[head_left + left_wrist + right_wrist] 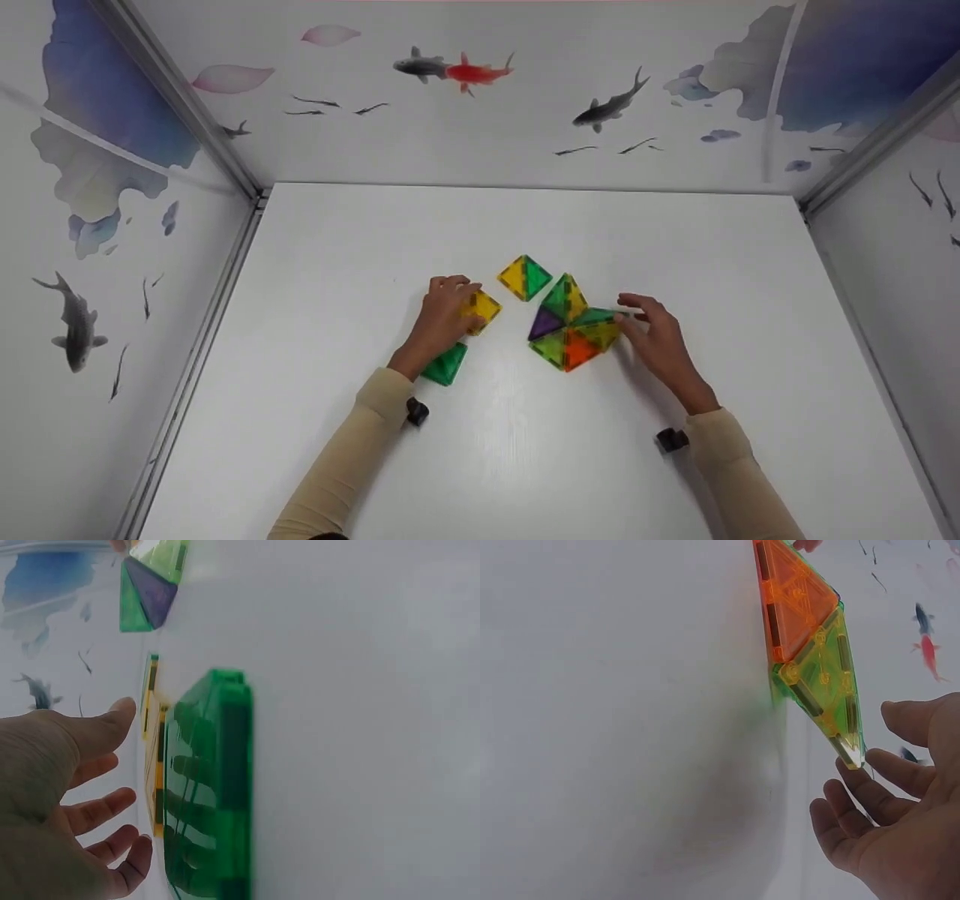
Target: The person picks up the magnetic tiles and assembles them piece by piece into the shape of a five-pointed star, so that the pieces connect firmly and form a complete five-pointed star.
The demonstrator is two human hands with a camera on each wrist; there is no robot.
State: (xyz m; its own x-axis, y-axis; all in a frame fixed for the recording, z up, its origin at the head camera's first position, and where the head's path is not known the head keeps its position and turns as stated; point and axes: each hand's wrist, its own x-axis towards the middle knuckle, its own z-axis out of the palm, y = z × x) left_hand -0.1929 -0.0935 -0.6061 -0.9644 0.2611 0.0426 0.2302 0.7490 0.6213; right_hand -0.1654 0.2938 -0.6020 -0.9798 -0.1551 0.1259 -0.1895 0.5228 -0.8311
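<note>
My left hand [441, 319] reaches over a yellow translucent tile [486, 307], thumb and fingers spread about its near side. Close by the left wrist lies a green tile [447, 365], large in the left wrist view. To the right stands a joined cluster of triangular magnetic tiles, including a purple triangle [545, 323], an orange triangle [580, 351] and green and yellow ones. My right hand [660, 341] is at the cluster's right end. In the right wrist view, its loosely bent fingers come right at the pointed tip of a yellow-green tile [829, 682], thumb apart.
Behind the cluster, a yellow triangle [513, 277] and a green triangle [537, 277] lie side by side as a diamond. White panels with painted fish enclose the white table [510, 465] at the back and sides. A small black camera [671, 440] sits at the right wrist.
</note>
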